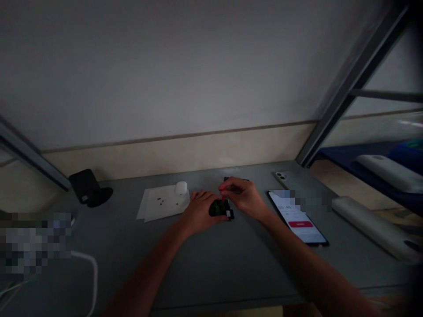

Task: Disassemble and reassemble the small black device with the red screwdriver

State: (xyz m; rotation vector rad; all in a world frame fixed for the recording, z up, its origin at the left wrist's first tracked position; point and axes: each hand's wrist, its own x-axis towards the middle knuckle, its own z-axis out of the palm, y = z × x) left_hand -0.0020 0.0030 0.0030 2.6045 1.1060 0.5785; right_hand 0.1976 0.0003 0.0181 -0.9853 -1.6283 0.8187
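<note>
Ample rm to desk point(214, 273) edge, L fingers point(203, 196) round device point(216, 208), R fingers point(234, 182) pinching tool point(222, 188)

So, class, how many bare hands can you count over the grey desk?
2: the left hand, holding a small black object, and the right hand, gripping a thin red tool at it.

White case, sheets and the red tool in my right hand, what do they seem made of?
The white case looks like smooth plastic, from its rounded shape and even colour. The sheets look like matte paper: thin, straight-edged and without shine. The red tool in your right hand may be plastic, from its solid colour; its finish is unclear.
</note>
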